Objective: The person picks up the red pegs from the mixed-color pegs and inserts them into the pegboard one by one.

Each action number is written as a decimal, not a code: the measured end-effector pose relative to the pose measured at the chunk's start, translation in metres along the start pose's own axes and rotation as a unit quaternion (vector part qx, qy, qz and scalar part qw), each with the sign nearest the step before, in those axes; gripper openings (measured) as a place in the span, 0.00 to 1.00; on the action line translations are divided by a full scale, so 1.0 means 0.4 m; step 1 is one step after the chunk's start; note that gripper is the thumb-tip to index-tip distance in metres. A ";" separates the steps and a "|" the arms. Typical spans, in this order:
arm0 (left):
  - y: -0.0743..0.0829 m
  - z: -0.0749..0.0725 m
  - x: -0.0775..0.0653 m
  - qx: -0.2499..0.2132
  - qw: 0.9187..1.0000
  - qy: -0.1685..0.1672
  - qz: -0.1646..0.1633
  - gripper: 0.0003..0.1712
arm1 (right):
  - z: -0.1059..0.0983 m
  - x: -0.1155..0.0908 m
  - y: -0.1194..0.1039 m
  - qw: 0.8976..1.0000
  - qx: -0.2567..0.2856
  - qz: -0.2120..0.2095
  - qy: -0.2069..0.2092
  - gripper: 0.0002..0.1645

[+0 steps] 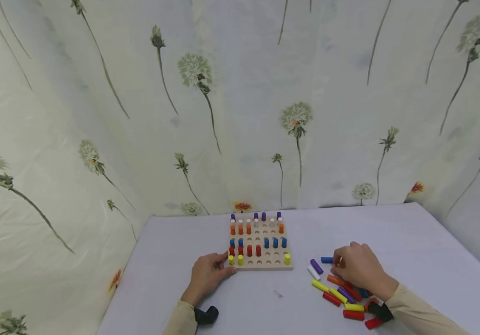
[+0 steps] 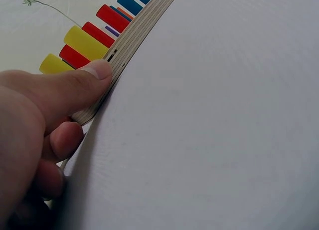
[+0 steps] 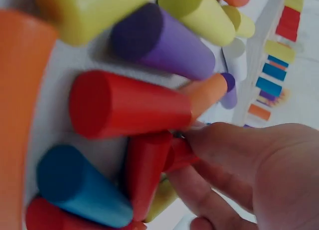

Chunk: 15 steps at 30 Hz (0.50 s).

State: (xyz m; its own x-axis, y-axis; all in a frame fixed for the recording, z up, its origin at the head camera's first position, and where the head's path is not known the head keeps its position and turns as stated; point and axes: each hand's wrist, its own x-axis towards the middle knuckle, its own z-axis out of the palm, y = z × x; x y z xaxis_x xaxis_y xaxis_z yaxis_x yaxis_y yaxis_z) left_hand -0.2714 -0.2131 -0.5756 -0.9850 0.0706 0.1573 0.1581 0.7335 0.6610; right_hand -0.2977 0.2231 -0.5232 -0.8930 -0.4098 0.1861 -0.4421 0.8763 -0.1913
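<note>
A wooden pegboard (image 1: 265, 268) has rows of purple, white, orange, blue, red and yellow pegs standing in its holes. My left hand (image 1: 209, 274) grips the board's front left corner; in the left wrist view the thumb presses on its layered edge (image 2: 134, 46) and the other fingers curl beside the corner. On the right, my right hand (image 1: 359, 265) is low over a heap of loose pegs. In the right wrist view its thumb and forefinger pinch around a red peg (image 3: 180, 156), partly hidden by other pegs. Beside those fingertips lies a blue peg (image 1: 327, 260).
Loose yellow (image 1: 320, 285), white (image 1: 313, 272), purple (image 1: 316, 266), orange (image 1: 335, 280) and red pegs (image 1: 353, 315) lie scattered below the right hand. A flower-patterned cloth (image 1: 244, 116) hangs behind the pale table (image 1: 173, 237). Several board holes hold no peg.
</note>
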 end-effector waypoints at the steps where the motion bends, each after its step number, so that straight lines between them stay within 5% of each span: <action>1: 0.001 0.001 0.001 0.000 1.000 0.000 0.000 0.33 | 0.000 -0.001 -0.002 1.000 0.002 0.001 0.000 0.13; 4: 0.002 0.003 0.001 -0.002 1.000 0.000 -0.001 0.33 | 0.000 -0.005 -0.014 1.000 0.009 0.003 0.009 0.09; 9: -0.002 0.004 0.000 -0.003 1.000 -0.003 -0.001 0.33 | -0.002 -0.002 -0.037 0.996 0.011 -0.034 0.081 0.03; 15: -0.007 0.007 0.004 -0.002 1.000 0.004 0.001 0.32 | -0.014 0.010 -0.071 0.988 0.006 -0.067 0.135 0.06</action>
State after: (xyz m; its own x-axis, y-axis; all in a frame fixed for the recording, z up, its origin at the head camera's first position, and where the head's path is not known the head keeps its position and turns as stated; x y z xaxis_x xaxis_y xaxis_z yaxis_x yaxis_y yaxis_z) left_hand -0.2738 -0.2133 -0.5791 -0.9841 0.0676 0.1643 0.1610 0.7301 0.6641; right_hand -0.2882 0.1981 -0.5118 -0.7715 -0.4379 0.4616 -0.5576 0.8148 -0.1589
